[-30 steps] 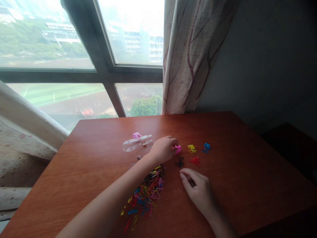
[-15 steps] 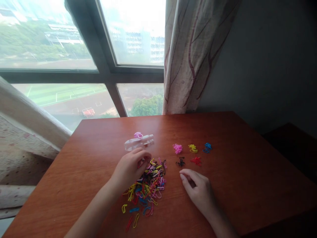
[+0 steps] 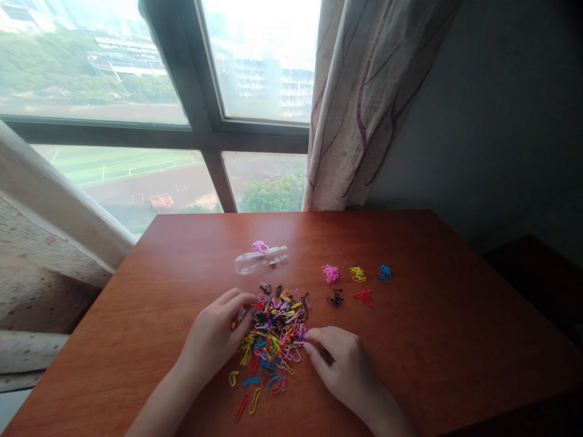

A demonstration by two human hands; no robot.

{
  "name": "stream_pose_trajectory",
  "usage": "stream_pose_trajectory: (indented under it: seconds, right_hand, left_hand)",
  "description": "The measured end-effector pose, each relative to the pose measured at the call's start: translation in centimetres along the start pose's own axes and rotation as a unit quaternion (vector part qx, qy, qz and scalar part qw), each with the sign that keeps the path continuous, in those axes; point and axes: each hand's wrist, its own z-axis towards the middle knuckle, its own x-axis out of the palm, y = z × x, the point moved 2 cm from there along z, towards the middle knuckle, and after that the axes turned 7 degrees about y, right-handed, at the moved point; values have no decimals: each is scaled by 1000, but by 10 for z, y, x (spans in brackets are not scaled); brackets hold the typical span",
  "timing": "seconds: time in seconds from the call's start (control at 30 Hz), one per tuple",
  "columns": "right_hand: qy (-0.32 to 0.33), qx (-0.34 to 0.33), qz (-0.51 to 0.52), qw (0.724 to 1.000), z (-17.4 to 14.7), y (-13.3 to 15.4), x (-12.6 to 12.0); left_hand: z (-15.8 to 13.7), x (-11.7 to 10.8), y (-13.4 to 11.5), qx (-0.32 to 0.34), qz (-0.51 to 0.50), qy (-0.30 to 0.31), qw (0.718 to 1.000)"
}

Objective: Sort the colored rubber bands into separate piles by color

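At the near middle of the counter (image 3: 432, 328), I see the mixed heap of bands (image 3: 274, 343) between both hands; the step seems to be picking from it. The left hand (image 3: 214, 335) keeps thumb and finger apart; whether the right hand (image 3: 342, 362) pinches anything, I cannot tell. Next calls, I think, for freeing one band. Open room lies right; the far edge is well apart.

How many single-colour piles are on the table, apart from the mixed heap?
5. Far row, left to right: pink pile, yellow pile, blue pile. Nearer row: black pile, left, and red pile, right. All lie right of the mixed heap; none looks hidden.
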Motion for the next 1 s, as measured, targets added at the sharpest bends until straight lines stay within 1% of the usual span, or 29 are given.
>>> stream_pose_trajectory:
  seconds: [0.17,0.4,0.5,0.63,0.7,0.87,1.0]
  right_hand:
    - [19,5,-26,999,2,8,7]
    - [3,-7,-23,1000,2,5,7]
    - [-11,-2,13,1000,1,3,5]
    - [-21,30,103,994,0,0,2]
    - [-21,44,129,990,1,-1,0]
    - [-12,61,147,987,2,0,-2]
    - [-11,68,152,986,3,1,-4]
  left_hand:
    - [-2,3,-3,-3,-16,11,1000]
    - [-1,2,-2,1,-24,8,1000]
    - [-2,3,-2,-1,-21,6,1000]
    - [-2,3,-1,-4,-21,10,1000]
    - [-3,3,-1,-5,-25,11,1000]
    - [-2,3,-2,-6,-26,9,1000]
    - [-1,2,-3,0,-31,-5,999]
